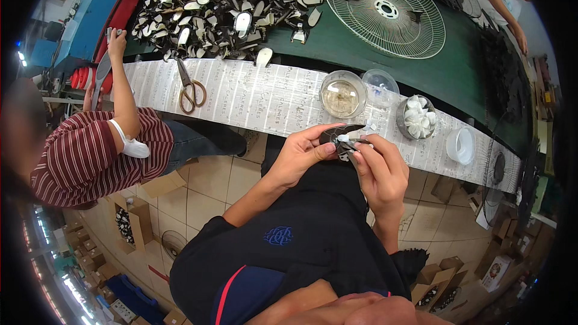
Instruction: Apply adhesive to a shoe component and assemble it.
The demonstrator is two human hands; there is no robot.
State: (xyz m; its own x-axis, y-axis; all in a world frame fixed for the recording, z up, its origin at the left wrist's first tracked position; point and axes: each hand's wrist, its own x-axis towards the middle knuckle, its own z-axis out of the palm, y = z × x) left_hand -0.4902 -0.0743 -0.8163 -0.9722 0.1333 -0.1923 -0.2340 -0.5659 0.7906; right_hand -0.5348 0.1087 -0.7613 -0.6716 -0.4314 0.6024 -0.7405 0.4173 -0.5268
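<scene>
Close to the table edge, my left hand (307,151) grips a black shoe part (337,135) between thumb and fingers. My right hand (383,170) is closed in a pinch at the same part, where a small white wad (343,138) shows against it. Fingers hide much of both, so I cannot make out exactly what the right fingertips hold. Just beyond my hands stands a clear bowl of liquid (342,97), beside a shallow clear dish (379,87). To their right are a container of white pads (416,117) and a small translucent cup (460,145).
Scissors (191,91) lie on the patterned table covering (259,93). A large heap of black and white shoe parts (229,9) covers the green surface behind, next to a round wire fan guard (385,9). A co-worker in a striped shirt (102,153) is at the left.
</scene>
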